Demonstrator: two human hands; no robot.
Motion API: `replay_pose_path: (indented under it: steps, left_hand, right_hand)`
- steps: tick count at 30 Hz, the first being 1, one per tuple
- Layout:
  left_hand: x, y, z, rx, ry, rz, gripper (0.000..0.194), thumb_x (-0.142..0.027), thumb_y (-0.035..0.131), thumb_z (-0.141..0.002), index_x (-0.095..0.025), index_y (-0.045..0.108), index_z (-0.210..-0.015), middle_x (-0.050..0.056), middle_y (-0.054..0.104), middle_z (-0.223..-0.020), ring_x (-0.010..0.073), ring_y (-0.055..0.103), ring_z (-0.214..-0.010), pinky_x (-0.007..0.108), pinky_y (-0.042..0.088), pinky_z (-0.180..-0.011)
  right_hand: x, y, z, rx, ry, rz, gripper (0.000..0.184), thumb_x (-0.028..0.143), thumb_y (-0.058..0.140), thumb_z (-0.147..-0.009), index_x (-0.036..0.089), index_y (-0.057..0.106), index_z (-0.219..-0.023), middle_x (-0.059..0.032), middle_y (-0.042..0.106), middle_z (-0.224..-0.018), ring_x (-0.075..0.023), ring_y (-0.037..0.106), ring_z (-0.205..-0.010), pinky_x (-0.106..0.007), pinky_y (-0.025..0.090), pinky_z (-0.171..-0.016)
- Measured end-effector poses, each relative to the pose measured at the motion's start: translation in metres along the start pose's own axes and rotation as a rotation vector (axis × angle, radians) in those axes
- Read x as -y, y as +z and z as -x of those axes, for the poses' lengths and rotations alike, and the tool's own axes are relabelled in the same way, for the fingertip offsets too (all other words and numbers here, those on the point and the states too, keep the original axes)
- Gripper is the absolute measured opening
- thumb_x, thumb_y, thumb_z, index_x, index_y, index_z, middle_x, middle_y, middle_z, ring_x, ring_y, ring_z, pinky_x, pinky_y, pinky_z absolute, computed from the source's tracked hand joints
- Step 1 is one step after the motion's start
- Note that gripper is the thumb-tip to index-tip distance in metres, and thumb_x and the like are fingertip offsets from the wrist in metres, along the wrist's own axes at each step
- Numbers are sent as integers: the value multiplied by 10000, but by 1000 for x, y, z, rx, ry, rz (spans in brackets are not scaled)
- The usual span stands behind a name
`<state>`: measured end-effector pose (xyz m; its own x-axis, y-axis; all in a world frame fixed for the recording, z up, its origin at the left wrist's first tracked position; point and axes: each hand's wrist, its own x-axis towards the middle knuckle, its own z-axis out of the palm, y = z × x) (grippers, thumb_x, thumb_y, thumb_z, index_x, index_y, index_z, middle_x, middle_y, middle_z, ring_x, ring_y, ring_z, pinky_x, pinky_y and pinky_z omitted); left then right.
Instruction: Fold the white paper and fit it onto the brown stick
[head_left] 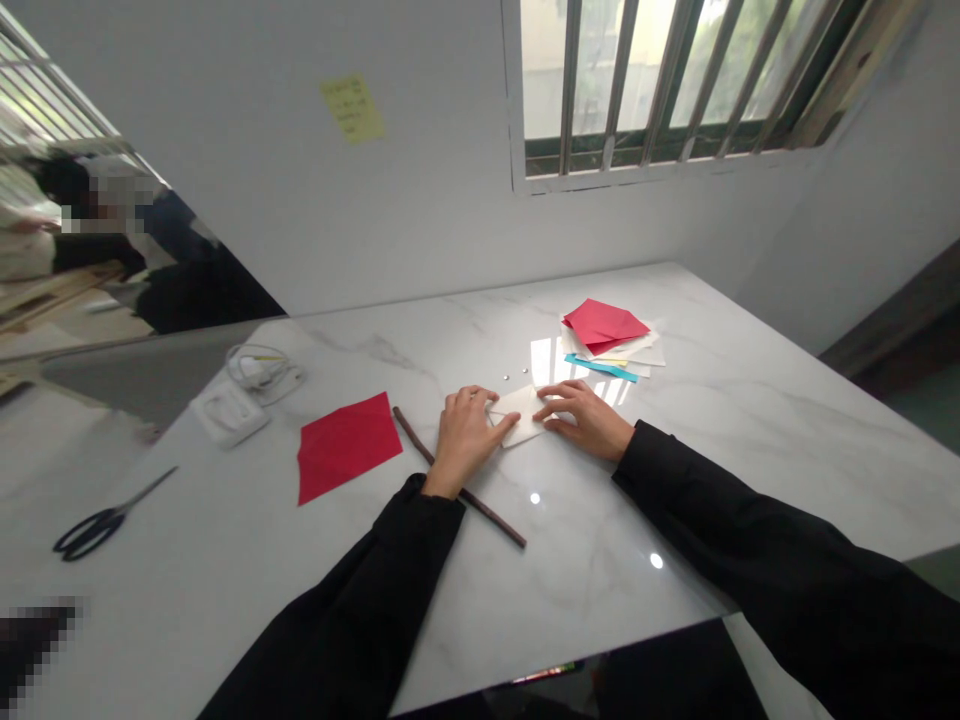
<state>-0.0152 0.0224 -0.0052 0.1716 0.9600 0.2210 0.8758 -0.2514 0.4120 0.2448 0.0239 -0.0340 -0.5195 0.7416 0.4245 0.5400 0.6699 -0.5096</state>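
Note:
A small cream paper piece [519, 412] lies on the white marble table [675, 470] between my two hands. My left hand [466, 436] rests on its left side, fingers curled and pressed onto the paper. My right hand [583, 417] presses the paper's right side with its fingers together. A thin dark stick [491, 517] lies under my left wrist. Both arms wear black sleeves.
A red paper sheet [346, 445] lies left of my hands. A stack of red, white and blue papers [609, 340] sits behind them. Black scissors [97, 525], a white cable [259, 370] and a white box [227, 410] are at the left. A barred window is above.

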Motion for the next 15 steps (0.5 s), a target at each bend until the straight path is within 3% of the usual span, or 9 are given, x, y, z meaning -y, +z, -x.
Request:
replay_pose_path:
  steps: [4,7,10,15]
  left_hand:
    - [-5,-4,-3,69,-88,335,318,-411,820,-814,-212,649,-994,72,736,-1005,265,678,-924,418,540,-910]
    - [-9,-1,-2,131,-179,657,402,-361,817,-758,-222,584,-1055,40,735,-973,191,648,-705,328,505,-693]
    - [-11,4,0,159,-220,794,525,-320,841,-690,-212,591,-1139,23,736,-918,198,677,-702,302,499,-659]
    - [-14,1,2,142,-242,891,499,-319,848,-671,-178,695,-1125,26,747,-895,220,707,-799,303,529,-722]
  right_hand:
    - [4,0,-2,9,0,-15,207,182,720,-1008,305,860,-1098,-89,763,-1365,-301,695,-1231,-553,541,-1103]
    - [5,-1,-2,3,9,-38,208,164,732,-986,293,854,-1095,-87,775,-1345,-301,707,-1220,-562,534,-1119]
    - [6,-3,-2,-12,19,-77,221,137,740,-960,283,849,-1086,-89,790,-1311,-303,715,-1223,-568,528,-1130]
    - [8,-5,0,-41,72,-154,267,130,738,-933,277,831,-1135,-76,820,-1216,-292,735,-1197,-507,554,-1100]
